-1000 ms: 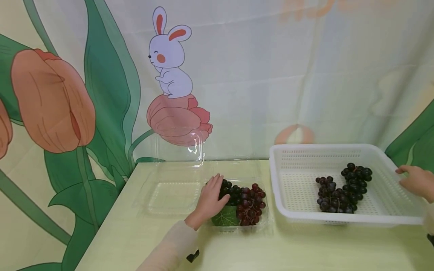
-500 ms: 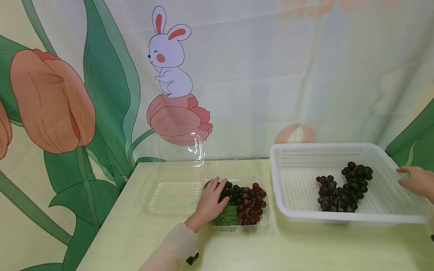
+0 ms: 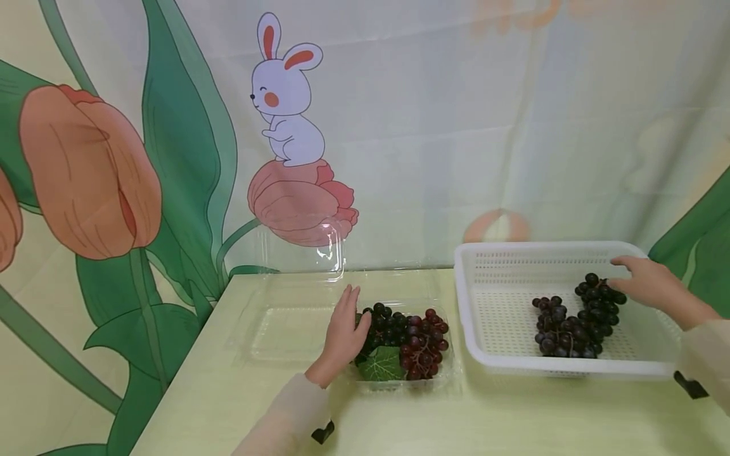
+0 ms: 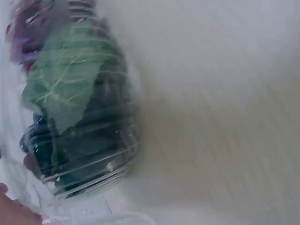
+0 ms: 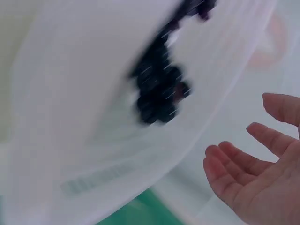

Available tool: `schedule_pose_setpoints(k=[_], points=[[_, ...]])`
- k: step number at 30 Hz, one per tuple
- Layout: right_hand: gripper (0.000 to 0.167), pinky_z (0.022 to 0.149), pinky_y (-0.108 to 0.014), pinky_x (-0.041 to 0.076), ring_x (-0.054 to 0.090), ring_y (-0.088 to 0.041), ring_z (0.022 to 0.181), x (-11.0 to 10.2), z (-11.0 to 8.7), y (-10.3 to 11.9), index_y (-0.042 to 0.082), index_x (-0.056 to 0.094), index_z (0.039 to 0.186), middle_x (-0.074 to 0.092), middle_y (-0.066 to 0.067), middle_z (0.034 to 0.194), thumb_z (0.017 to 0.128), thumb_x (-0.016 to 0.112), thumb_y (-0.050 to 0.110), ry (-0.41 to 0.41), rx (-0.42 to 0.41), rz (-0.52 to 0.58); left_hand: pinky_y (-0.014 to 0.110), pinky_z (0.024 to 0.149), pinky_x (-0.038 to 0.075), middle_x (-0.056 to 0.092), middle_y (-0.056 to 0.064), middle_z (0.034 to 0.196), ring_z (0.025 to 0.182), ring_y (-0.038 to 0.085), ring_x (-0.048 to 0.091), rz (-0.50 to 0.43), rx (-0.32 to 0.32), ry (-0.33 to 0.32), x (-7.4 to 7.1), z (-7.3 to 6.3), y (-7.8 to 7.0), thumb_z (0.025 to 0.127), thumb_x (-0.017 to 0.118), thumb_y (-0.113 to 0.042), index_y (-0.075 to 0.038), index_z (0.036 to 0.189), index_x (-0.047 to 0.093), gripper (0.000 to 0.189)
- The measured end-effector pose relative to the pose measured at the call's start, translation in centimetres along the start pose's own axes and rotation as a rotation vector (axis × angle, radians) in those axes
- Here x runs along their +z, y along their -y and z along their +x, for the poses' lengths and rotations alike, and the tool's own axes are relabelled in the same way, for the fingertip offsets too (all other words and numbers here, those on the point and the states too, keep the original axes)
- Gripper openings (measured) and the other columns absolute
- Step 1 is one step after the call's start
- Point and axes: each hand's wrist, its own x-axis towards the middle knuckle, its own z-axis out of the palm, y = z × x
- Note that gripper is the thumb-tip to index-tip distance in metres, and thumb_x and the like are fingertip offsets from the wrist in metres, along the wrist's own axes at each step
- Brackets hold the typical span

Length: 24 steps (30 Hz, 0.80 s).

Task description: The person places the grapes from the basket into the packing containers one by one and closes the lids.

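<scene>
My left hand [image 3: 345, 334], fingers straight, is at the left side of a clear plastic clamshell box [image 3: 393, 384]. Inside the box lie dark grapes [image 3: 389, 325], red grapes [image 3: 422, 348] and a green leaf [image 3: 381, 364]; the hand covers part of the left end. The left wrist view shows the leaf [image 4: 65, 77] through the clear wall. My right hand [image 3: 650, 284] reaches over the right part of a white plastic basket [image 3: 496, 362], close to a bunch of black grapes [image 3: 599, 304]. Its fingers are spread and hold nothing in the right wrist view.
The box's clear lid [image 3: 293, 332] lies folded back at the left. Another transparent plastic piece [image 3: 331, 253] rises behind it at the table's back edge. A second dark bunch [image 3: 561, 335] lies in the basket. A printed curtain [image 3: 410, 158] hangs behind the table [image 3: 399, 424].
My right hand has moved left from outside the basket's right rim to over its inside. My left hand has drawn slightly left off the dark grapes, uncovering more of them.
</scene>
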Motion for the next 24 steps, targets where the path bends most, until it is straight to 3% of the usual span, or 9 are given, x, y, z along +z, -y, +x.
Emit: schedule_pose_setpoints(k=[3,9,14,19,24], points=[[0.065,0.077,-0.057,0.039,0.036,-0.054,0.107,0.2,0.4,2.8,-0.014,0.030,0.129,0.031,-0.041,0.125,0.090,0.045,0.035,0.022,-0.113,0.064,0.049,0.103,0.024,0.021,0.022,0.143,0.131,0.036,0.023,-0.057,-0.065,0.009,-0.4,0.2,0.3,0.093,0.039,-0.015,0.002,0.137,0.025,0.050],[0.068,0.078,-0.054,0.042,0.039,-0.052,0.108,1.4,0.9,7.9,-0.009,0.031,0.132,0.033,-0.038,0.127,0.090,0.044,0.043,0.064,-0.179,0.134,0.047,0.100,0.030,0.032,0.023,0.138,0.125,0.036,0.033,-0.096,-0.140,0.027,-0.9,0.7,0.8,0.093,0.035,-0.009,0.002,0.136,0.028,0.045],[0.071,0.080,-0.050,0.043,0.040,-0.048,0.112,2.0,1.0,11.1,-0.004,0.030,0.134,0.033,-0.033,0.130,0.089,0.041,0.049,0.100,-0.249,0.216,0.046,0.093,0.038,0.043,0.024,0.129,0.116,0.037,0.045,-0.083,-0.177,0.011,-1.3,1.3,1.3,0.090,0.032,0.001,0.001,0.134,0.033,0.044],[0.065,0.085,-0.049,0.042,0.040,-0.044,0.116,2.4,1.2,14.4,-0.001,0.030,0.135,0.035,-0.028,0.133,0.090,0.042,0.044,0.144,-0.330,0.315,0.044,0.091,0.041,0.042,0.021,0.132,0.115,0.037,0.046,-0.070,-0.221,0.018,-1.6,1.8,1.6,0.087,0.030,0.005,0.000,0.132,0.035,0.046],[0.063,0.089,-0.050,0.039,0.035,-0.043,0.121,2.6,1.6,17.1,0.003,0.028,0.137,0.034,-0.026,0.135,0.091,0.041,0.044,0.194,-0.368,0.424,0.039,0.079,0.044,0.044,0.020,0.131,0.114,0.035,0.048,-0.039,-0.224,0.029,-1.8,2.3,1.8,0.082,0.030,0.009,-0.001,0.131,0.038,0.050]])
